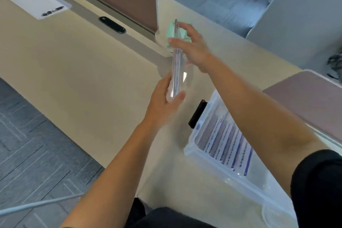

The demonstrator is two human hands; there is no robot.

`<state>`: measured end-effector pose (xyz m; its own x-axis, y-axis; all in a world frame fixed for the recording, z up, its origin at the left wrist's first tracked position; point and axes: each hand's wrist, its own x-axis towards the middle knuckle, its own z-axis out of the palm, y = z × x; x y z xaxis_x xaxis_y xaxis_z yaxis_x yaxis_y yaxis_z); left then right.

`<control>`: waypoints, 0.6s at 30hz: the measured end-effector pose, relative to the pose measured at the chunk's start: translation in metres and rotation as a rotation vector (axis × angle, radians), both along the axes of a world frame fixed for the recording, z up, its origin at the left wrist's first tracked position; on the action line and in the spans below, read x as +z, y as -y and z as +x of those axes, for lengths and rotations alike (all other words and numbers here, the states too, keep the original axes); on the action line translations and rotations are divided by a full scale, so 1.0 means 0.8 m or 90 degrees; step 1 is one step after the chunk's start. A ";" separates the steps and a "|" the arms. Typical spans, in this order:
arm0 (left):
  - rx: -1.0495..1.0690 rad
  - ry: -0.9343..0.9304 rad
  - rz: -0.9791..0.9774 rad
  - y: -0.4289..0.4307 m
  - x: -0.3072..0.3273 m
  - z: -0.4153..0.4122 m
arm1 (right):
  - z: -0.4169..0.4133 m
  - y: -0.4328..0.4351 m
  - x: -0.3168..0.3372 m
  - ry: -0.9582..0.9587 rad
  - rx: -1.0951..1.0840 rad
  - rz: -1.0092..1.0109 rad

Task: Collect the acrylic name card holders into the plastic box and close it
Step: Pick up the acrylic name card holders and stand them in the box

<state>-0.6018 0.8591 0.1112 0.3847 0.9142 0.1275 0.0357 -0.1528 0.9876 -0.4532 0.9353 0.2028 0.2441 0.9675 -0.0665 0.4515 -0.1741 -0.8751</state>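
Left hand (162, 103) pinched acrylic holder (176, 65) at its 6 o'clock end | right hand (192, 48) gripped 12 o'clock end | plastic box (190, 151) stood open at 5 o'clock

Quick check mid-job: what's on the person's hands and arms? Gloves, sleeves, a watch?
No gloves: the left hand and right hand are both bare, with no ring, watch or band showing at either wrist. Both forearms are uncovered. A black sleeve covers the right upper arm at the frame's lower right corner. The left arm shows no sleeve before it leaves the picture.
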 end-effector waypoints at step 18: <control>-0.246 0.009 -0.094 0.255 0.075 0.172 | 0.248 0.365 0.028 -0.297 -0.049 0.080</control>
